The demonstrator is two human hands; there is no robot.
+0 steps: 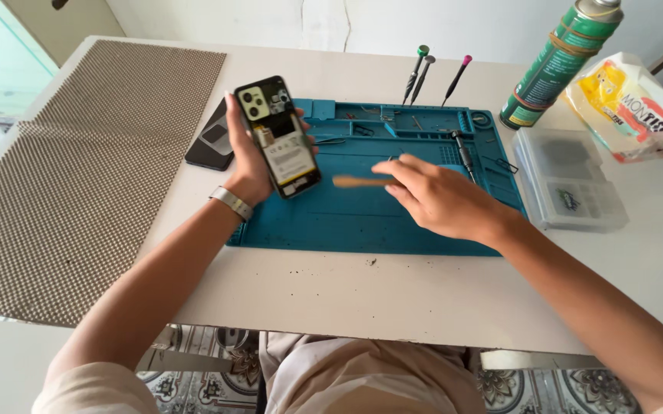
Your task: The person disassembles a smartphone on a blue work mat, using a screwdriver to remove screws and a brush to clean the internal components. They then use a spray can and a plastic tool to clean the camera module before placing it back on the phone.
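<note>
My left hand (245, 161) holds an opened smartphone (279, 136) upright over the left end of the blue repair mat (347, 222); its back cover is off, showing the battery and camera block. My right hand (439, 199) hovers over the middle of the mat, fingers pinched on a thin orange-brown tool (358, 182) that is blurred and points left toward the phone. A watch band sits on my left wrist.
A dark phone back cover (210, 146) lies left of the mat. Three screwdrivers (423, 73) stand behind the mat, another (463, 153) lies on it. A green spray can (561, 61), a yellow-white bag (629, 103) and a clear parts box (569, 180) sit at right. A woven mat (78, 169) covers the left.
</note>
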